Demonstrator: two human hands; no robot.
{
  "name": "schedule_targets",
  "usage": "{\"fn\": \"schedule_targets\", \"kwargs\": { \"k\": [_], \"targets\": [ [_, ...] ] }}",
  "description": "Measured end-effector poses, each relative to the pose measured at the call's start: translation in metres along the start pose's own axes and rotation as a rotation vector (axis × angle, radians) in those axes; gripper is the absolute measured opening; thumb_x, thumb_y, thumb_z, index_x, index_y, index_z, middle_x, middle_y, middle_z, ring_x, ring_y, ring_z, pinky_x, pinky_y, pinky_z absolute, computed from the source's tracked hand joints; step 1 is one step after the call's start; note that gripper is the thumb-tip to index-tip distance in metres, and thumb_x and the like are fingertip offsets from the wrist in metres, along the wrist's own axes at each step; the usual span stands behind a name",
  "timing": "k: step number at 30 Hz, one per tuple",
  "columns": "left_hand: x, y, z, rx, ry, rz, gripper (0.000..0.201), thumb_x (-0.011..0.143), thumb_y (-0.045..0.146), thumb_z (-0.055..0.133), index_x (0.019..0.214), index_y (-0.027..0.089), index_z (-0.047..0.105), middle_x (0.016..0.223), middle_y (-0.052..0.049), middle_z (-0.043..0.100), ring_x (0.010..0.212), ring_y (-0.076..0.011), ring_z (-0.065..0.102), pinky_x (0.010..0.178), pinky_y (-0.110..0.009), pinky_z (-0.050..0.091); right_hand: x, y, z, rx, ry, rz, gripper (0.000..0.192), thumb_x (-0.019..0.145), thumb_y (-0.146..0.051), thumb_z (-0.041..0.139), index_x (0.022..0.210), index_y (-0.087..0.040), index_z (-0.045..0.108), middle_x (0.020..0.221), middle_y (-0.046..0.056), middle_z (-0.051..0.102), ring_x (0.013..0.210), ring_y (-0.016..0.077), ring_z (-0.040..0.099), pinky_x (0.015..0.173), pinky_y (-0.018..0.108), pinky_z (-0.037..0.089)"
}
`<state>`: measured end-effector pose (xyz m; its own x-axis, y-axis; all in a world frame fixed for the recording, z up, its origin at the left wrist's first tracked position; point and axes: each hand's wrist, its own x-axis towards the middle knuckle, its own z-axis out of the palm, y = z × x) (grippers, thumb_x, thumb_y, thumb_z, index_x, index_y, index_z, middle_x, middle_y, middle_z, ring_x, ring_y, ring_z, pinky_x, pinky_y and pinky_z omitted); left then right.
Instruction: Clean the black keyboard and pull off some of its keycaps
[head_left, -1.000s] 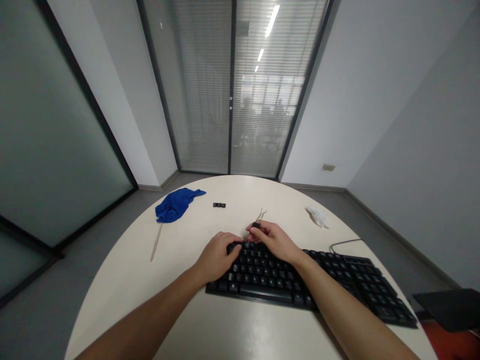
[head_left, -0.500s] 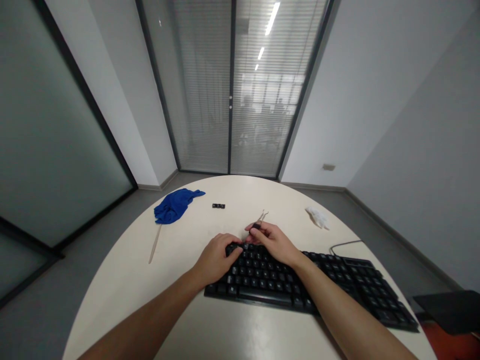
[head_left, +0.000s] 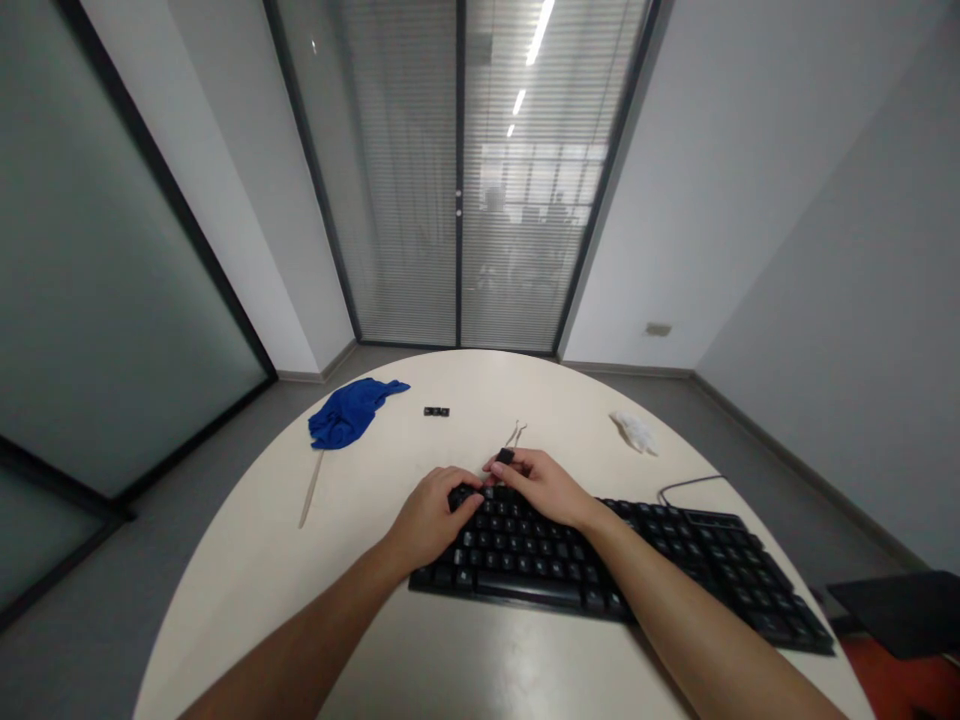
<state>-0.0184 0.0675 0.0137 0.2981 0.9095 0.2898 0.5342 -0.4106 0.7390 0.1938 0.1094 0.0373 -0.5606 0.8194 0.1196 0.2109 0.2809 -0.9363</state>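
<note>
Right hand [head_left: 544, 485]: fingers pinched on a small black keycap [head_left: 506, 456] at the keyboard's [head_left: 600, 560] far-left corner.
Left hand [head_left: 431, 520]: fingers curled, pressing on the corner keys — grasping nothing.
Puller [head_left: 515, 434]: wire tool lying on the counter [head_left: 360, 600] just beyond the keycap.
Risk: the loose pinch could drop the keycap — it may roll off the counter edge.
Risk: the keyboard may slide if the left hand lifts.

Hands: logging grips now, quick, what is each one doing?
Left hand: resting on the keyboard, holding nothing visible.
Right hand: pinching a black keycap.
</note>
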Motion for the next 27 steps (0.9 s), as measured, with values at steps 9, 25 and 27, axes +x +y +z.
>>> {"fn": "schedule_targets", "kwargs": {
  "k": [9, 25, 27],
  "targets": [
    [-0.001, 0.009, -0.005, 0.094, 0.000, 0.060, 0.017, 0.090, 0.022, 0.062, 0.106, 0.023, 0.066, 0.107, -0.003, 0.070, 0.103, -0.0229, 0.061, 0.096, -0.039, 0.046, 0.001, 0.001, 0.000, 0.041, 0.028, 0.021, 0.042, 0.092, -0.056, 0.058, 0.098, -0.017, 0.071, 0.091, 0.006, 0.075, 0.087, 0.0203, 0.067, 0.084, 0.033, 0.051],
    [-0.005, 0.021, -0.007, 0.451, -0.042, 0.268, 0.024, 0.097, 0.020, 0.057, 0.119, 0.026, 0.063, 0.105, -0.003, 0.067, 0.098, -0.0208, 0.061, 0.086, -0.034, 0.051, 0.001, 0.005, -0.002, 0.127, 0.003, 0.044, 0.043, 0.091, -0.050, 0.062, 0.113, -0.014, 0.068, 0.090, 0.006, 0.075, 0.084, 0.0188, 0.068, 0.082, 0.032, 0.051],
    [-0.005, 0.020, -0.006, 0.463, -0.044, 0.289, 0.022, 0.096, 0.019, 0.058, 0.116, 0.025, 0.064, 0.104, -0.003, 0.067, 0.096, -0.0203, 0.061, 0.084, -0.033, 0.052, 0.001, 0.005, -0.003, 0.109, -0.006, 0.036, 0.043, 0.092, -0.050, 0.061, 0.113, -0.013, 0.067, 0.089, 0.006, 0.074, 0.080, 0.0179, 0.067, 0.079, 0.031, 0.050]
  ]
}}
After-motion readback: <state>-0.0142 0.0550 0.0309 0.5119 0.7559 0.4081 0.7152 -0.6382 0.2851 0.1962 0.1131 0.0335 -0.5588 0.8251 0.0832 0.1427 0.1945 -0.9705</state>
